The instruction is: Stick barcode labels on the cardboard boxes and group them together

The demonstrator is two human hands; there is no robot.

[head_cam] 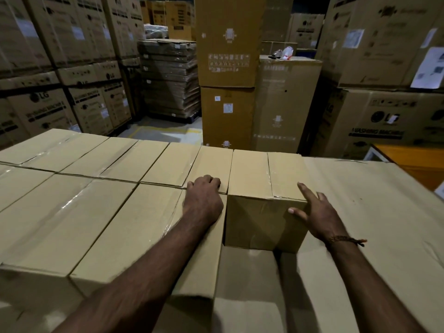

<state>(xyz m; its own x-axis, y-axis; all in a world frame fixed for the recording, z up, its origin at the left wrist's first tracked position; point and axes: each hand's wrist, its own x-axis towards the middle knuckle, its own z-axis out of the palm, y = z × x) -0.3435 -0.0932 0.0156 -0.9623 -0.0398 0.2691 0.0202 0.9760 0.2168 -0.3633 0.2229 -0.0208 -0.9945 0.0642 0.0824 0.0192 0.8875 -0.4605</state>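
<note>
My left hand point(204, 200) rests knuckles-up, fingers curled, on the tops of the grouped cardboard boxes point(101, 207), right at the seam where the back row meets the front row. My right hand point(317, 212) is spread wide, fingers apart, with the thumb on the near face of the end box point(264, 212) and the fingers against that box's right side; neither hand holds anything.

Taking the end box as the landmark: it closes the back row, touching its neighbour on the left. I count five boxes in that back row with it included, and three in the front row to its left and nearer me, though the rows run out of view at the left edge. All are sealed with clear tape. I can see no barcode labels on any visible face.

Everything sits on a large flat cardboard surface point(372, 224) that stretches right of the end box. Beyond it stand tall stacked cartons point(225, 68), washing-machine cartons point(384, 121) on the right, and a pallet of flattened cardboard point(168, 80).
</note>
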